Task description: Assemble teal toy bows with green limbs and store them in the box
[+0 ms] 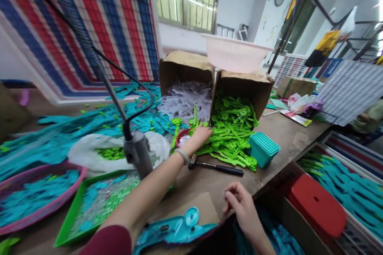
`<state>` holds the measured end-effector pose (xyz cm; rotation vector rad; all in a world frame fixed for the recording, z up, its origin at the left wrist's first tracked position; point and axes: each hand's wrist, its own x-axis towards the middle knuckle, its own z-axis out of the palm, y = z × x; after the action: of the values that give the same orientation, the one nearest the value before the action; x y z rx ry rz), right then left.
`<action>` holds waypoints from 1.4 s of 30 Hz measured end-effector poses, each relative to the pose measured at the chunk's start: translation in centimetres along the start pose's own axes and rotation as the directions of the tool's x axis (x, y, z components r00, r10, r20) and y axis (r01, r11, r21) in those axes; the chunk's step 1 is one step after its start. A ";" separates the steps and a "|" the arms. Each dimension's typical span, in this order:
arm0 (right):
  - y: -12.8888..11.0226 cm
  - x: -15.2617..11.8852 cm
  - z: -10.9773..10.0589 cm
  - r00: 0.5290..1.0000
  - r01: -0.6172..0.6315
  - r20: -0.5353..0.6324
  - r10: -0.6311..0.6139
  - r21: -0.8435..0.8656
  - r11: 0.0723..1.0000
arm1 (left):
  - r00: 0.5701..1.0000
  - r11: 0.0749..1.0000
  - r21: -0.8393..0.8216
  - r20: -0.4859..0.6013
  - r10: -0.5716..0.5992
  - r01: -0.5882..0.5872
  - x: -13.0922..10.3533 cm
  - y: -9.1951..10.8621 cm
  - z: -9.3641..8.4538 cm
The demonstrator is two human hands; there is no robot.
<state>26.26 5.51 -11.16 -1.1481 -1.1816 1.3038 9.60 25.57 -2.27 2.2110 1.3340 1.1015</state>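
1. Green parts [235,139] lie at one o'clock from the blue part [176,229]; my left hand [203,133] is at them, grip unclear.
2. Their box [263,89] faces me, likely for reach.
3. My right hand [241,205] curls narrowly at two; contents, I can't tell.

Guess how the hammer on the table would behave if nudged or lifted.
Probably head-heavy: the hammer has a chunky head on a slim shaft. It seems stiff, as the shaft looks straight. Its jutting head should hinder rolling.

No legible text, hanging bag [323,50] (lettering blurred)
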 end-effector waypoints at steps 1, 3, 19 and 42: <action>0.2 0.1 -0.2 1.000 -0.011 -0.024 0.012 0.043 0.999 | 1.000 1.000 -0.013 -0.021 -0.013 0.012 0.7 0.2 -0.1; 0.1 0.8 -0.5 0.992 0.002 -0.125 0.016 0.145 0.989 | 0.996 0.997 -0.059 -0.079 -0.044 0.040 1.1 1.1 -0.6; -0.8 -2.8 10.9 0.779 0.452 -0.364 -0.511 -0.239 0.859 | 0.922 0.836 -0.517 -0.202 -0.331 0.186 -23.7 8.3 -2.9; -10.7 -3.4 14.2 -0.014 0.835 0.918 0.397 -0.208 0.510 | 0.417 0.337 -0.383 0.908 -0.032 0.860 -33.0 6.2 -10.9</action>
<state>13.05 1.66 0.67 -0.0450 -3.3265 1.0321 -3.52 -6.99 -6.05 1.0152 0.6785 0.2177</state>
